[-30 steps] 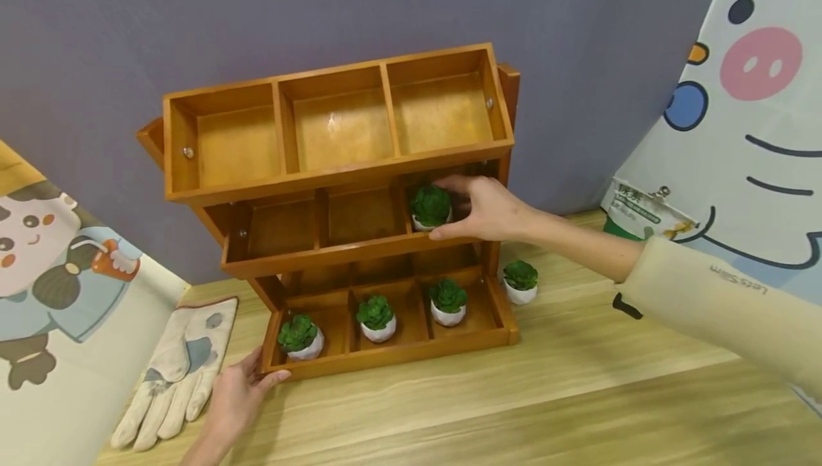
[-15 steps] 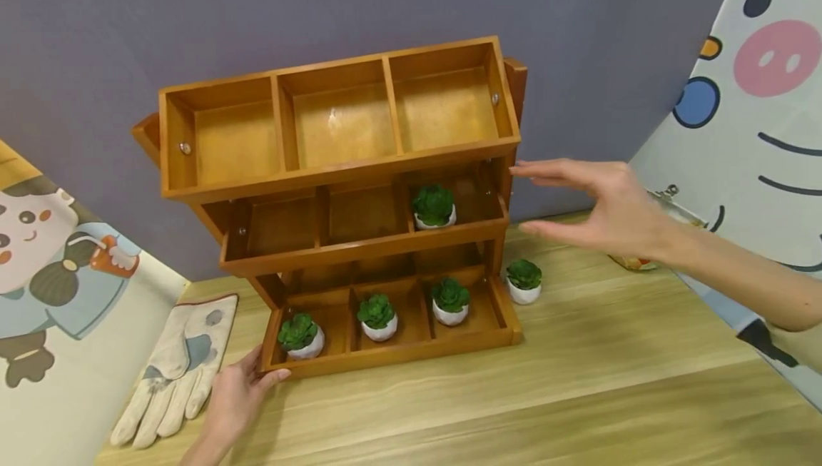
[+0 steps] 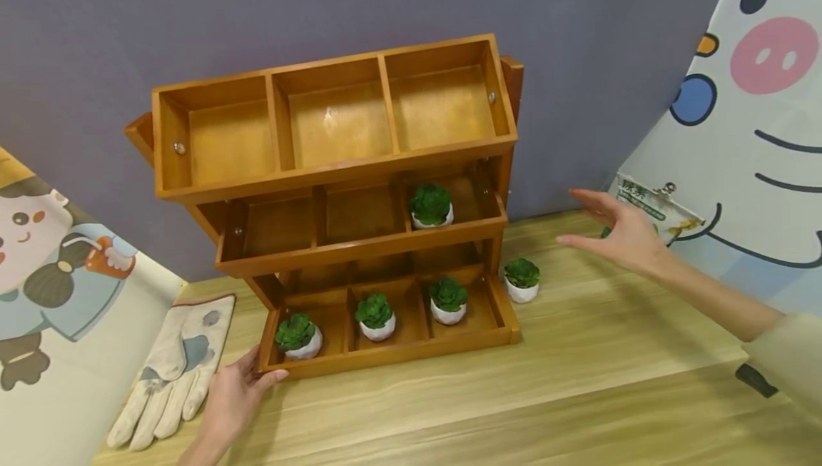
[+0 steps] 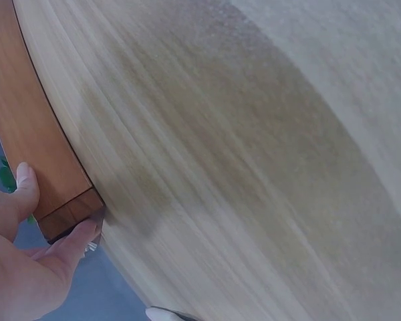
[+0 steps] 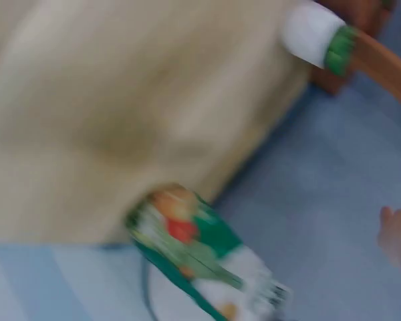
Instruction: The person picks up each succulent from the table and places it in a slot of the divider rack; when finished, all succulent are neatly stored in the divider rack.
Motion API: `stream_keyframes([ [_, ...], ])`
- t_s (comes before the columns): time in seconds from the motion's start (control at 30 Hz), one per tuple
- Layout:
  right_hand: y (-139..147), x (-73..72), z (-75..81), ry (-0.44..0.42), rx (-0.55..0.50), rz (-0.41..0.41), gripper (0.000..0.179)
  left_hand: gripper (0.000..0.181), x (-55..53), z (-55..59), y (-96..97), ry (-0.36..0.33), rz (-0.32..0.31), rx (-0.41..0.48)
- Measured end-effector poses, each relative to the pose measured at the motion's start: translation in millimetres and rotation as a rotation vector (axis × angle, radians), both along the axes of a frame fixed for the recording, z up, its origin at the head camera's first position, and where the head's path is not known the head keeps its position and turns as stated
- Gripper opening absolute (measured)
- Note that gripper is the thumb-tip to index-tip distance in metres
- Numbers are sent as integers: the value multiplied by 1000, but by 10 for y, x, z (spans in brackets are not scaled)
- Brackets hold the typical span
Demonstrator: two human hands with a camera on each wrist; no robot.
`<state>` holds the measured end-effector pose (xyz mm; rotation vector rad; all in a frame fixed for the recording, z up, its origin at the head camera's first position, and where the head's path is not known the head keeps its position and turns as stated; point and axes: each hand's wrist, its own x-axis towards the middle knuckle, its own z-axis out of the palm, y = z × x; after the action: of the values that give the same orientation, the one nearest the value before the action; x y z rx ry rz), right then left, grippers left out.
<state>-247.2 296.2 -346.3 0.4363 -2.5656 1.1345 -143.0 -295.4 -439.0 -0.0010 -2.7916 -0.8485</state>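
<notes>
A three-tier wooden plant shelf (image 3: 359,247) stands on the table, each tier split into three compartments. My left hand (image 3: 232,396) grips its lower left corner, thumb on the front board and fingers round the end, as the left wrist view also shows. Potted succulents in white pots fill the bottom tier: left (image 3: 298,336), middle (image 3: 375,317) and right (image 3: 448,300). Another succulent (image 3: 431,205) sits in the middle tier's right compartment. One more potted succulent (image 3: 521,280) stands on the table beside the shelf. My right hand (image 3: 626,234) hovers right of it, fingers apart, holding nothing.
A cotton glove (image 3: 176,373) lies left of the shelf. At the back right, a green and white bag (image 3: 655,209) with a metal clip is partly behind my right hand. A grey wall (image 3: 565,95) rises behind, with cartoon-printed panels on both sides.
My right hand has let go of the succulent in the middle tier's right compartment and moved away to the right. The left hand has kept its grip on the shelf corner.
</notes>
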Motion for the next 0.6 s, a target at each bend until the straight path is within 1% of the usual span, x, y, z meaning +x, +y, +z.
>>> stream_keyframes([
  [0.1,8,-39,-299,-94,30,27,80,53,-5,11,-5,5,-1,-10],
  [0.2,-10,-35,-572,-151,39,85,85,52,-2,21,-1,7,-4,-19],
  [0.3,-79,-33,-802,-201,49,146,93,54,-2,33,-4,2,-3,-23],
  [0.37,-148,-46,-930,-232,16,193,96,55,-3,37,-8,1,-2,-22],
  [0.43,-226,-57,-1031,-260,-19,206,97,54,-7,34,-10,3,-4,-19],
  [0.5,-301,-68,-1113,-271,-45,209,96,54,-8,28,-10,1,-5,-14],
  [0.6,-392,-79,-1191,-266,-51,173,87,54,-5,18,-3,-16,-4,2],
])
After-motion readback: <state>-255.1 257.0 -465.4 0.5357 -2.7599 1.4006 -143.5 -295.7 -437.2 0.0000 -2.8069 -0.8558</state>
